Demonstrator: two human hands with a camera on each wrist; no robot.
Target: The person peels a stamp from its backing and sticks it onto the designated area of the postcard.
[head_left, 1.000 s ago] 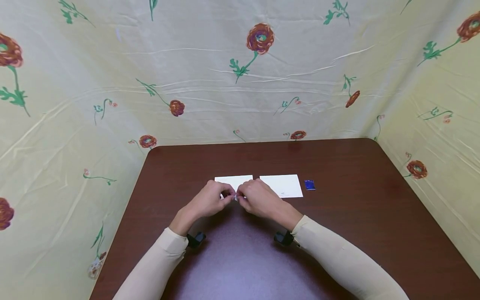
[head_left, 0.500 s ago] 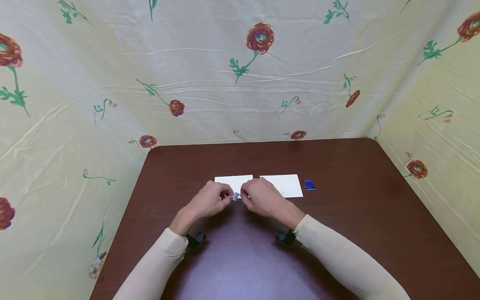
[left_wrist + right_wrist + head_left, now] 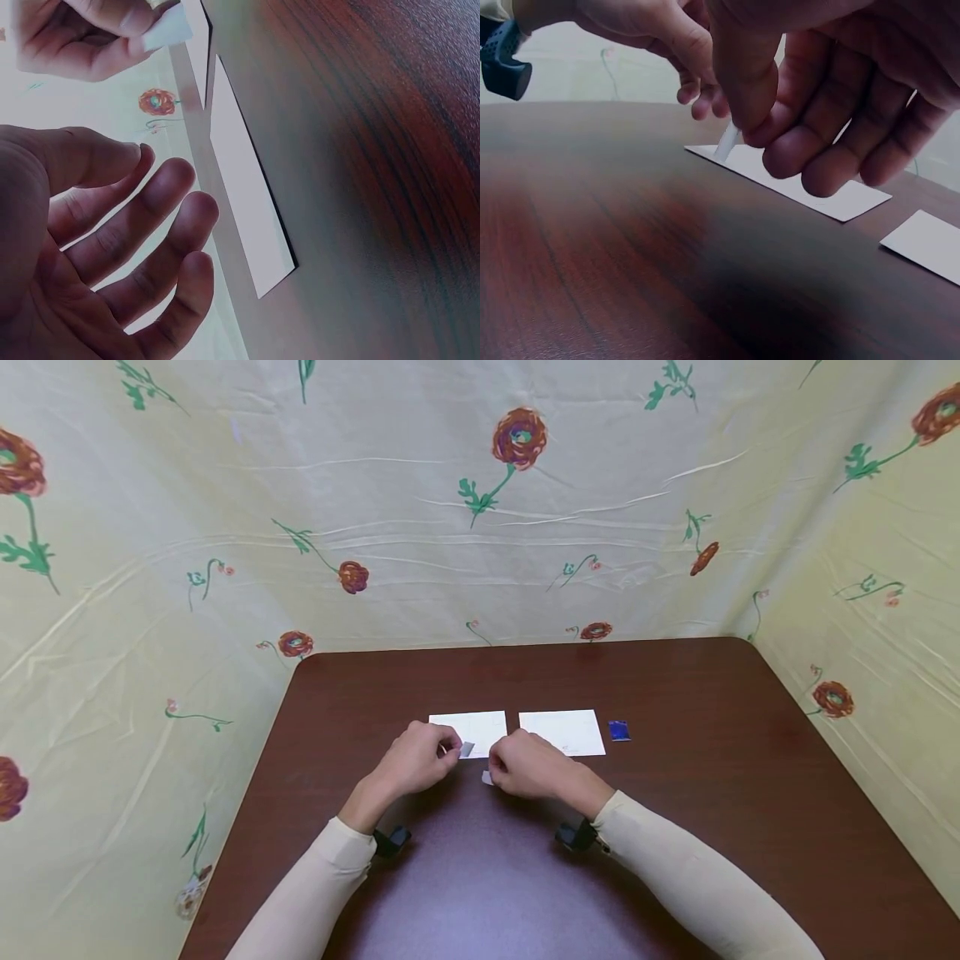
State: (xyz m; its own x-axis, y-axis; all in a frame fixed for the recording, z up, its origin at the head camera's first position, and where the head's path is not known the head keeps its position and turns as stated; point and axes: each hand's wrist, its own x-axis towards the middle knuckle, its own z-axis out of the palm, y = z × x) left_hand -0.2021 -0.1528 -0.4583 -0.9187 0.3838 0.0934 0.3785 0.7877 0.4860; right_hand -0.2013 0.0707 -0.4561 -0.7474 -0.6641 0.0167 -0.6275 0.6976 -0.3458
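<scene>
My left hand pinches a small flat grey piece between thumb and index finger, over the front of the left white card. In the left wrist view the thumb and index tips meet, the other fingers are loosely bent, and the grey piece is hidden. My right hand pinches a small white paper-like piece, its edge pointing down in the right wrist view. That hand covers the near left corner of the right white card. A gap separates the two hands.
A small dark blue packet lies right of the cards on the brown table. Floral cloth hangs behind and along both sides. A dark wrist camera sits under my left wrist, another under the right.
My hands were together at the fingertips and have come apart. The right moved right and nearer with the white piece, while the left stayed nearly still with the grey piece, now more visible.
</scene>
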